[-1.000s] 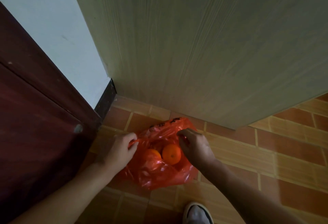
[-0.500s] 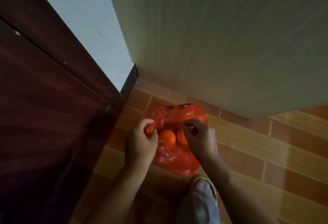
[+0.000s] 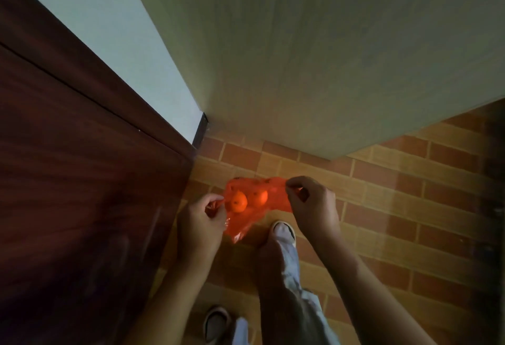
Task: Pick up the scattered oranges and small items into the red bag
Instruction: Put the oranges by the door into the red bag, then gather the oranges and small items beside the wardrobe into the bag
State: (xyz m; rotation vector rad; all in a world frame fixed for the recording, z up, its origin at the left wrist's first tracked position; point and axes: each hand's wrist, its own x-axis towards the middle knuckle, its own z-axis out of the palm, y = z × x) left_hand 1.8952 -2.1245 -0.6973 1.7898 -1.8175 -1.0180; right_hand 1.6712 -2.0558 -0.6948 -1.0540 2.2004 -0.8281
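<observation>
Crinkly red bag now lifted

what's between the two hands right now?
In the head view, the red bag stretches between left hand and right hand, each gripping an edge, with two oranges inside it.

The floor is laid in a brick pattern of reddish and tan tiles. A dark red-brown wooden panel fills the left side, a pale wall with a dark skirting rises behind it, and a light wood-grain board spans the upper right. The light is dim.
</observation>
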